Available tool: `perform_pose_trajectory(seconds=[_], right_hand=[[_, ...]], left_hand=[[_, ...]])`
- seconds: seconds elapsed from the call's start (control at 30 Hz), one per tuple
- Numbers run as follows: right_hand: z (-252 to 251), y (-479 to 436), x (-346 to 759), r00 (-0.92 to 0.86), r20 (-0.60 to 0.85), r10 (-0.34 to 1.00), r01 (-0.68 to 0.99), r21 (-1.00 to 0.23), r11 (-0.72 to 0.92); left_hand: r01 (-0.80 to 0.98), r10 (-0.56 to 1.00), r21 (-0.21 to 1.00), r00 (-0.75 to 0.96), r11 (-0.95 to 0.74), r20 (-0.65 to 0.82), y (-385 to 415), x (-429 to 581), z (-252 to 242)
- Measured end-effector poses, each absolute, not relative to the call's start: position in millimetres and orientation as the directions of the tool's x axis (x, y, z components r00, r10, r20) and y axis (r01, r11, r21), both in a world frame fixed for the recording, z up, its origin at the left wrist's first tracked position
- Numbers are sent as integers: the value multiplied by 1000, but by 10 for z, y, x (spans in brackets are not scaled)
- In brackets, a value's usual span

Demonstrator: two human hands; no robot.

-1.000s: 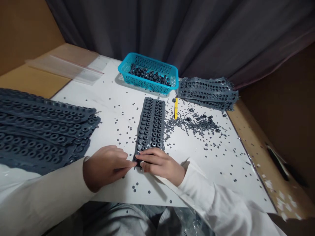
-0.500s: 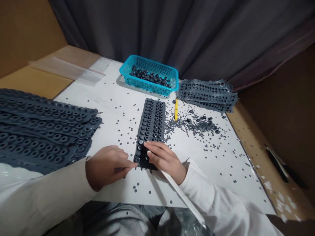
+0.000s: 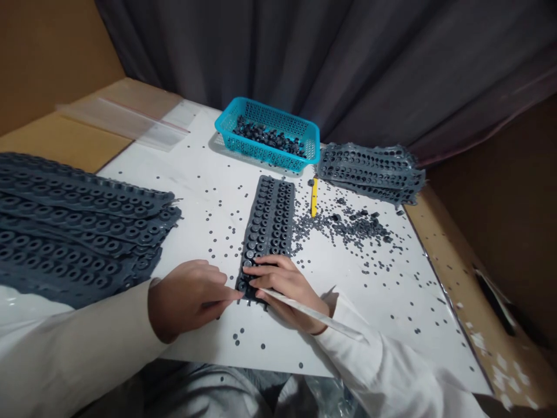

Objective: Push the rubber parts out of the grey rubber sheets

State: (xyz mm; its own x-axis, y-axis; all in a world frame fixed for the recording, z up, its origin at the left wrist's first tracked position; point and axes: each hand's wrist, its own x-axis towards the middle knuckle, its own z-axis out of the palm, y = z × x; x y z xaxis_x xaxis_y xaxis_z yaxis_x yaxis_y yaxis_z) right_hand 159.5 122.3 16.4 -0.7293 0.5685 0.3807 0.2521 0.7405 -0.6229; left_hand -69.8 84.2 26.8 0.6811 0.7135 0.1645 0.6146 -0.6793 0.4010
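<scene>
A dark grey rubber sheet (image 3: 273,217) with rows of round, ring-topped parts lies lengthwise in front of me on the white table. My left hand (image 3: 195,299) is closed, with its index fingertip and thumb at the sheet's near left corner. Over the near end of the sheet, my right hand (image 3: 289,290) grips a thin white stick (image 3: 319,316), which slants back over the wrist. Its fingertips rest among the round parts and hide several of them; the tip of the stick is hidden too.
A blue basket (image 3: 265,152) of small dark parts stands at the back. Stacked rubber sheets lie left (image 3: 82,232) and back right (image 3: 369,171). A yellow strip (image 3: 314,197) lies near many scattered little discs (image 3: 357,226). Clear plastic bags (image 3: 130,125) lie at the back left.
My right hand has shifted slightly left and nearer over the sheet. The white stick has swung to a flatter slant, its rear end higher. My left hand has stayed at the corner.
</scene>
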Motion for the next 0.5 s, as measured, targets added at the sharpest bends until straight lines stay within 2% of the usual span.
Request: perform_pose_trajectory(seconds=[0.3,0.4,0.5], right_hand=[[179,1248,1613,-757,431,492,231,-527,818],[162,1258,1608,-770,458,445,237,-441,865],[151,1246,1594,-795,479,371,245,-306,920]], left_hand=[[618,718,400,674,-676,171,819,-700,242],[615,716,412,681,-673,154,822,-695,253],[620,722,435,682,-654,113,831,-688,264]])
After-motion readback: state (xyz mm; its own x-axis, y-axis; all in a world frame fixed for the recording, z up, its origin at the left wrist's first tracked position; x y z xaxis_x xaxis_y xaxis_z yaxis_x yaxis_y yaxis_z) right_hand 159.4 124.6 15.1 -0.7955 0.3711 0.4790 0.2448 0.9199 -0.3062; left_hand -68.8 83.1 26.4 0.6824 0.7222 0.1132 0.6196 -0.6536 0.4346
